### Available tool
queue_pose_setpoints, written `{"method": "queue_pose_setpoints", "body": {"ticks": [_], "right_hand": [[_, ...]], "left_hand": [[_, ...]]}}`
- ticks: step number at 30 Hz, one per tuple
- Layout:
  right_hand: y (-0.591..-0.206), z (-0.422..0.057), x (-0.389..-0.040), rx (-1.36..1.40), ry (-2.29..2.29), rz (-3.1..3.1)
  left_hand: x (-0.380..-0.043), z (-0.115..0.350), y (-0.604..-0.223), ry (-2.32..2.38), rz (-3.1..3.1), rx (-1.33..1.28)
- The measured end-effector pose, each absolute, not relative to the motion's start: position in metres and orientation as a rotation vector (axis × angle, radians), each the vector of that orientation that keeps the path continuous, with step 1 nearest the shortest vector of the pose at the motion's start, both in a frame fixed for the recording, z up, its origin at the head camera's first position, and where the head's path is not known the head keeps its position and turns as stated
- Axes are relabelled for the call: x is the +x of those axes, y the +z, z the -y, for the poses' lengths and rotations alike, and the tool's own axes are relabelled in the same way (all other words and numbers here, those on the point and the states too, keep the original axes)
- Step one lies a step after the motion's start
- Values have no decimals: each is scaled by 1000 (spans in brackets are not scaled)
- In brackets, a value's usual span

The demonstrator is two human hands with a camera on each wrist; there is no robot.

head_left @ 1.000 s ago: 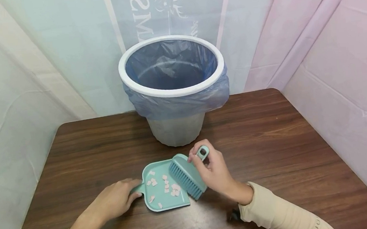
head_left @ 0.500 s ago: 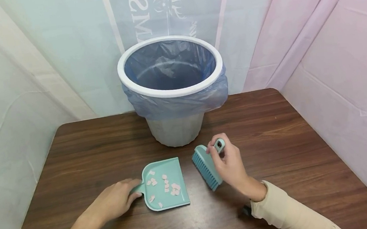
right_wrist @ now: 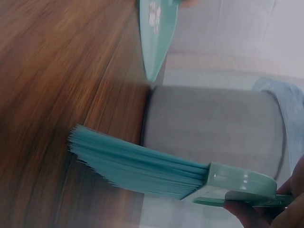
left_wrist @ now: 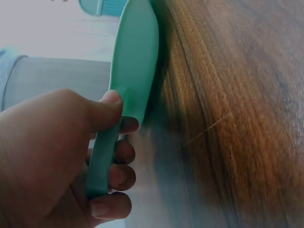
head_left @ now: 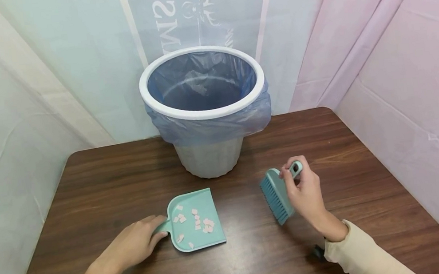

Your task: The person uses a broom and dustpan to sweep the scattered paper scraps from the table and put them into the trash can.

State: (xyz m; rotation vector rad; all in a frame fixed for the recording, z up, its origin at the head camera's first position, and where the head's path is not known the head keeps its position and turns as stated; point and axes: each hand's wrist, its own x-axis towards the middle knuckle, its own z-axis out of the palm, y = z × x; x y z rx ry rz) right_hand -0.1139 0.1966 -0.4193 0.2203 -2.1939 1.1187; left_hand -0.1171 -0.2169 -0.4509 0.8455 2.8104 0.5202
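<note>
My left hand [head_left: 138, 243] grips the short handle of a mint-green dustpan [head_left: 206, 205]; in the left wrist view the thumb lies on the handle [left_wrist: 102, 161] and the fingers curl round it. Several small pale pink scraps [head_left: 208, 225] lie scattered in the pan, whose straight lip faces right. To the right, apart from the pan, my right hand [head_left: 305, 190] holds a matching hand brush [head_left: 281, 190] by its looped handle. The brush is tilted, its teal bristles [right_wrist: 133, 161] pointing down and left toward the table. Whether they touch the wood I cannot tell.
Behind the dustpan stands a pale waste bin [head_left: 210, 158] with a white rim ring [head_left: 205, 113] and a translucent blue liner [head_left: 211, 131] folded over it. Brown wood-grain table [head_left: 350, 159] lies underneath. Pale cloth walls [head_left: 399, 91] enclose the back and both sides.
My right hand has carried the brush off the dustpan and away to the right, baring the pan's right edge. The left hand and the scraps stay almost where they were.
</note>
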Motion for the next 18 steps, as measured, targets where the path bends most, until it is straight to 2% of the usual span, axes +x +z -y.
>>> {"method": "queue_pose_setpoints", "body": {"ticks": [8, 18], "right_hand": [[-417, -223, -107, 140, 1053, 2217], [-419, -234, -106, 68, 1040, 2234]], "left_hand": [[-116, 226, -448, 564, -2788, 870], [-122, 250, -431, 629, -2808, 844]]}}
